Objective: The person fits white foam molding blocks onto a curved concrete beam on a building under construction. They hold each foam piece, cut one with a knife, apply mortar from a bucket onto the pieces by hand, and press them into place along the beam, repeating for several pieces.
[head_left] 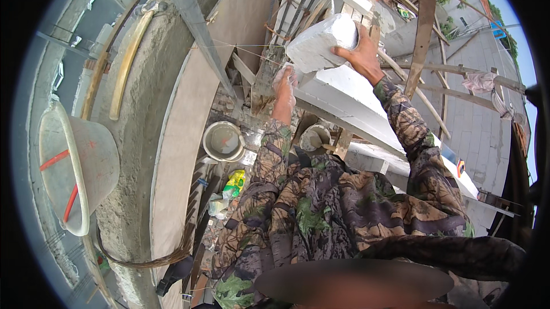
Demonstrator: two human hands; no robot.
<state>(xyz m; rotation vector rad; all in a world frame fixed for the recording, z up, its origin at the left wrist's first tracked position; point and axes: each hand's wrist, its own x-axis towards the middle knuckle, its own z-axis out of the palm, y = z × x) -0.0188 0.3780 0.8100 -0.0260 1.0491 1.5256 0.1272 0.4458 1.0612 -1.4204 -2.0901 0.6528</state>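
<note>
A white building block (323, 42), likely lightweight concrete, is tilted over the end of a white block wall (358, 100). My right hand (361, 54) grips its right end, the thumb on the near face and the fingers over the far side. Close against the block's lower left corner is my left hand (285, 83), dusty white, with its fingers curled together. What those fingers hold, if anything, is hard to see. Thin string (243, 48) runs leftward from near that hand.
Below stand a round bucket (239, 159) of grey mix and a second bucket (307, 143) with a trowel-like tool. A large pale tub (103, 157) hangs at left beside a rough concrete beam (134, 128). Rebar (298, 8) and a wooden plank (423, 22) rise ahead.
</note>
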